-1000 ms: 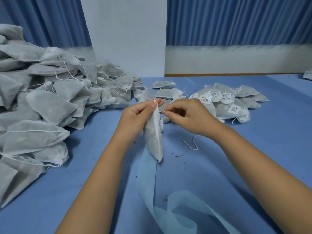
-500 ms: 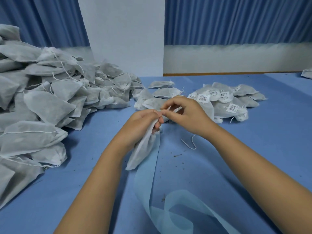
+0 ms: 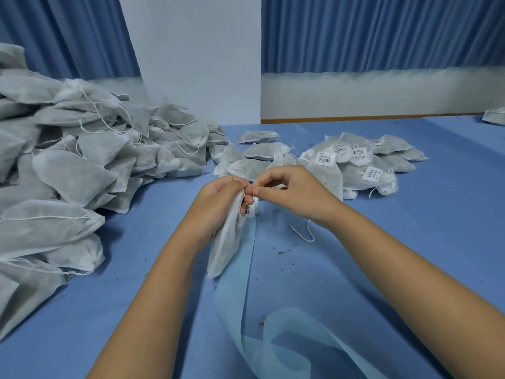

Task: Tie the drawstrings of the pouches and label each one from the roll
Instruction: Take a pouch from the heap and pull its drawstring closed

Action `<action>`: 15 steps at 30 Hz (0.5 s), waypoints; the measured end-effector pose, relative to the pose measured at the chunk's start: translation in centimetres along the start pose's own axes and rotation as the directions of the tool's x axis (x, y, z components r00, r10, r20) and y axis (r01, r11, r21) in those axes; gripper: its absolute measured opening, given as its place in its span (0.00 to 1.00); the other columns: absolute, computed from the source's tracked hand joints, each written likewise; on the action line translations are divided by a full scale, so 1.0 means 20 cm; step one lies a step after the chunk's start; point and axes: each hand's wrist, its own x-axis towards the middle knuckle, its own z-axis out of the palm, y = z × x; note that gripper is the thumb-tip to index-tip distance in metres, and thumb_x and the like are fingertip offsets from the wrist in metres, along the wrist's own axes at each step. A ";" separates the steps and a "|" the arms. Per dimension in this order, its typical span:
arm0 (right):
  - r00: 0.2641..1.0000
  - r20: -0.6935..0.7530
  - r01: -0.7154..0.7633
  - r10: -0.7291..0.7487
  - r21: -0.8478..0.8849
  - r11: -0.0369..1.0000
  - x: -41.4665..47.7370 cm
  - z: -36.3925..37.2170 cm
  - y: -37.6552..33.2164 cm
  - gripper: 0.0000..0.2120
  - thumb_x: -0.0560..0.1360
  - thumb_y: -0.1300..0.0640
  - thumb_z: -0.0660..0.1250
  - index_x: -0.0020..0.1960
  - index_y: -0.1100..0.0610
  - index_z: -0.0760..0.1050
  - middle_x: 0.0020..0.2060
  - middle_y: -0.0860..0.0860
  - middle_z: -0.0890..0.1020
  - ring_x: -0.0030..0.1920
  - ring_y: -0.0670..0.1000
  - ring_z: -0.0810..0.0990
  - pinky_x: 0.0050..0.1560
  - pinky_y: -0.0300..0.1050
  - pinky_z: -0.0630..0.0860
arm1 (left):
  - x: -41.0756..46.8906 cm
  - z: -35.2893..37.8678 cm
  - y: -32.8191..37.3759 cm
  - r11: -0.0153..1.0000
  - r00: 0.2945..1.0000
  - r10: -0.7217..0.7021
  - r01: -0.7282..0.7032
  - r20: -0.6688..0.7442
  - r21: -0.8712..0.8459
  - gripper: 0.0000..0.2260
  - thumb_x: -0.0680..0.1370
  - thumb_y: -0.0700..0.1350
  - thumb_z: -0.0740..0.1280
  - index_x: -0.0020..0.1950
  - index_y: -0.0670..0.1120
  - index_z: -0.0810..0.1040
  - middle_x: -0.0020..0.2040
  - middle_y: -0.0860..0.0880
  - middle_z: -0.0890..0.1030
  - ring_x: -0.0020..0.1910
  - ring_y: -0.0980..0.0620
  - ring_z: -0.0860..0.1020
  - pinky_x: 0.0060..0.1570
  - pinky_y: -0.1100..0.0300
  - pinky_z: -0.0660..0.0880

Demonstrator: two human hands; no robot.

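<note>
A white fabric pouch (image 3: 225,244) hangs from my left hand (image 3: 222,195), which grips its gathered neck above the blue table. My right hand (image 3: 284,191) pinches the pouch's drawstring right at the neck, fingertips touching the left hand's. A pale blue label backing strip (image 3: 240,274) runs from under the pouch toward me and curls at the bottom. A barcode label (image 3: 248,212) shows just below my left fingers. A big heap of unlabelled pouches (image 3: 82,165) fills the left side. A smaller pile of labelled pouches (image 3: 355,162) lies behind my right hand.
A loose piece of white string (image 3: 304,232) lies on the blue table (image 3: 410,242) under my right wrist. Small dark crumbs dot the cloth. A white pillar (image 3: 191,58) and blue curtains stand behind the table. One pouch (image 3: 494,116) lies at the far right edge.
My hands have come together and lowered. The pouch has swung from hanging upright to slanting down-left, and my right fingers have closed in on the neck.
</note>
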 end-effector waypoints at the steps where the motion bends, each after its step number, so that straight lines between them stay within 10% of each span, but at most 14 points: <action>1: 1.000 -0.006 0.000 0.000 -0.023 1.000 0.00 0.01 0.00 0.05 0.75 0.61 0.71 0.41 0.57 0.82 0.38 0.48 0.85 0.43 0.44 0.82 0.48 0.33 0.76 | 0.00 0.00 0.00 1.000 1.000 0.001 -0.001 -0.001 0.004 0.14 0.78 0.46 0.63 0.33 0.51 0.80 0.34 0.50 0.80 0.31 0.54 0.74 0.37 0.64 0.73; 15: 0.999 -0.048 0.019 -0.015 0.080 0.997 0.01 0.02 0.02 0.12 0.71 0.65 0.74 0.42 0.56 0.71 0.39 0.51 0.80 0.40 0.50 0.76 0.44 0.43 0.74 | 0.02 -0.01 -0.03 0.992 0.995 0.057 -0.047 -0.084 0.119 0.13 0.79 0.43 0.68 0.36 0.54 0.85 0.46 0.60 0.82 0.45 0.62 0.79 0.55 0.59 0.73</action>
